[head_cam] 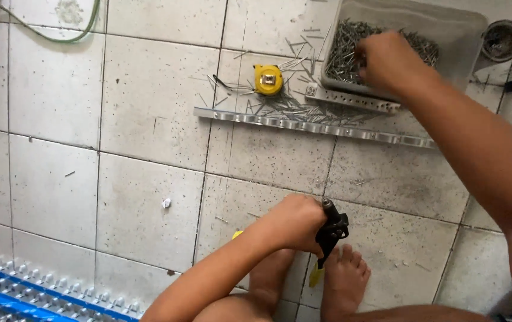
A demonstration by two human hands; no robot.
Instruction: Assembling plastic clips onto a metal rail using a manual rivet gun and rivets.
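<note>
Gripping a riveter (330, 232), left hand (295, 223) clenched; right hand (387, 62) pinching rivets (342, 50) (speckled tile floor (149, 101)).

Makeshift floor workshop: tiled floor (149, 107), rivet bin (447, 30), metal rails (303, 124).

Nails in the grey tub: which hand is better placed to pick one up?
The right hand. It is already in the tub, fingers on the nails. The left hand holds a black tool near the foot.
</note>
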